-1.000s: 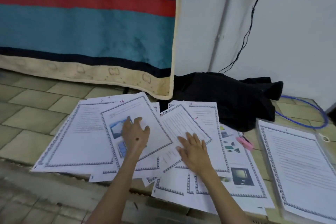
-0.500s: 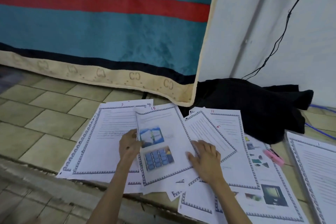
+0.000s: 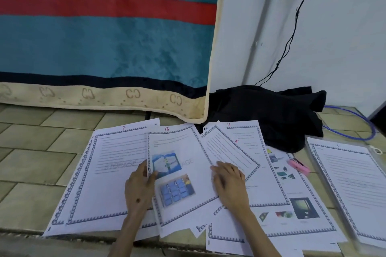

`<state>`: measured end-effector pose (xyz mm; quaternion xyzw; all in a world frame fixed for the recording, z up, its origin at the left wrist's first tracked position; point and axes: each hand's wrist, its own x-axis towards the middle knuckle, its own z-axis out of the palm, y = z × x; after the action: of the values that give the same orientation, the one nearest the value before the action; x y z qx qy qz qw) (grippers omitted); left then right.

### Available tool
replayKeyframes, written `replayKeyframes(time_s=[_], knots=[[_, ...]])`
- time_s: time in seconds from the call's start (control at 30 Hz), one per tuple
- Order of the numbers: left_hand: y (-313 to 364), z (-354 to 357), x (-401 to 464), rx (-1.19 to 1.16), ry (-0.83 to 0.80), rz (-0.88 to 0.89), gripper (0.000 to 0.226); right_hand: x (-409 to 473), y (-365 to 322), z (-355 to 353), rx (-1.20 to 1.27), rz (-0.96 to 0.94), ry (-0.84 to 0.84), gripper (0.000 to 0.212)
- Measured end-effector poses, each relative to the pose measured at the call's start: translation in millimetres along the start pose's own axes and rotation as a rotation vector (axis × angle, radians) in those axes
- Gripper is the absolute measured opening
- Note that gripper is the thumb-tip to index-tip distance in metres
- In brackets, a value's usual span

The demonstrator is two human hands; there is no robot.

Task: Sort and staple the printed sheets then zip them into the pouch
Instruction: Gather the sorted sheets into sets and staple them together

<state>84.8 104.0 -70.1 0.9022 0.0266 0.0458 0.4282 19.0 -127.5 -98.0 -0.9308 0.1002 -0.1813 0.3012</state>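
Observation:
Several printed sheets with patterned borders lie fanned out on the tiled floor. Sheet 15 (image 3: 183, 173), with two blue pictures, lies in the middle. My left hand (image 3: 140, 188) pinches its left edge, thumb on top. Sheet 7 (image 3: 112, 173) lies under it to the left. My right hand (image 3: 229, 183) rests flat where sheet 15 meets sheet 6 (image 3: 229, 152). Sheet 11 (image 3: 261, 173) lies beneath sheet 6. A pink stapler (image 3: 298, 166) sits on the papers to the right. At the far right a clear pouch (image 3: 373, 150) lies under sheet 1 (image 3: 355, 183).
A teal blanket (image 3: 104, 48) with a red stripe hangs behind the papers. A black cloth (image 3: 267, 115) is heaped by the white wall, with a black cable (image 3: 292, 33) above it. A blue cable loop (image 3: 355, 127) lies at right. A floor step edge (image 3: 31, 236) runs in front.
My left hand went from lying on top of sheet 15 to gripping its left edge. Sheet 15 turned more upright. My right hand stayed on the sheets. The view shifted left.

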Motion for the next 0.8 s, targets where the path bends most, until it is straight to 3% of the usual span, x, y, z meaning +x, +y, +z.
replayKeyframes(time_s=[0.1,0.17,0.2,0.27,0.33,0.4,0.47,0.53,0.6,0.67,0.73,0.8], knots=[[-2.0,-6.4,4.1,-0.22,0.105,-0.117,0.048,15.9,-2.0,-18.9,0.307,0.248,0.138,0.045],[-5.4,-13.7,13.5,-0.371,0.089,-0.165,0.055,33.0,3.1,-38.9,0.154,0.425,0.106,0.047],[-6.2,-14.9,17.5,-0.37,0.064,-0.176,0.056,40.4,7.5,-48.1,0.017,0.51,0.007,0.062],[-2.9,-12.2,21.0,-0.139,0.1,-0.114,0.056,50.0,12.3,-62.1,-0.17,0.632,-0.226,0.091],[10.6,-1.7,17.5,0.084,0.12,0.061,0.053,53.6,10.4,-66.6,-0.249,0.644,-0.302,0.1],[25.1,16.7,12.5,0.236,-0.087,0.203,0.059,55.9,8.3,-67.2,-0.298,0.657,-0.291,0.098],[25.8,36.2,8.3,0.443,-0.241,0.271,0.087,57.4,6.7,-67.5,-0.298,0.67,-0.266,0.095],[15.2,49.1,8.6,0.556,-0.262,0.268,0.107,61.1,9.4,-73.7,-0.011,0.709,-0.165,0.085],[8.0,54.9,7.0,0.554,-0.226,0.278,0.107,63.9,13.4,-87.2,0.643,0.771,-0.064,0.075],[7.1,55.3,6.2,0.543,-0.217,0.277,0.103,60.0,18.6,-93.7,1.221,0.806,-0.068,0.069],[8.4,54.9,6.1,0.549,-0.222,0.275,0.109,44.1,16.3,-85.5,1.377,0.825,-0.124,0.054],[12.6,53.3,5.5,0.583,-0.229,0.272,0.116,26.1,7.3,-68.4,1.145,0.809,-0.128,0.044]])
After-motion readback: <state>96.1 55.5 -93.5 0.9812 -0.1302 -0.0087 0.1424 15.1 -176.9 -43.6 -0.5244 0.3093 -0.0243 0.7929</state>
